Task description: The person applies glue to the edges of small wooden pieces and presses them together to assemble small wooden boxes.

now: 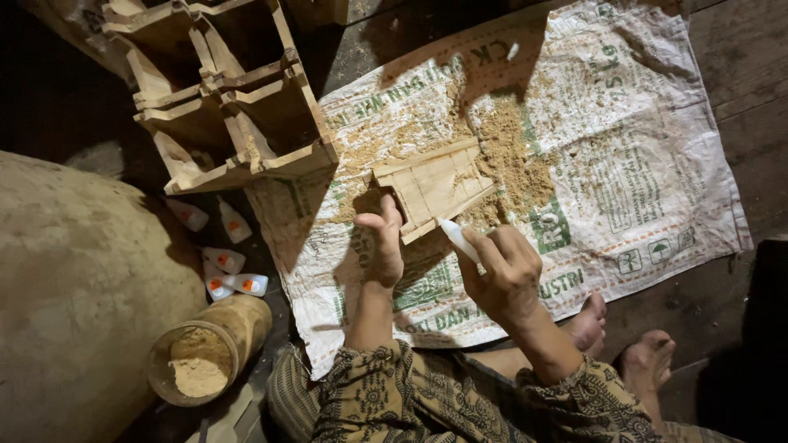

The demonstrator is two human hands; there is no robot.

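From the head camera, your left hand [382, 243] pinches the near edge of a small pale wooden tray-shaped piece [433, 185], which lies on sawdust at the centre of a white woven sack with green print [624, 164]. Your right hand [505, 271] is closed around a small white squeeze tube [456, 239], its tip touching the piece. At eight o'clock lie more white tubes with orange labels [230, 275] and a sawdust-filled round jar [205, 353]; at eleven, stacked wooden boxes [222, 90].
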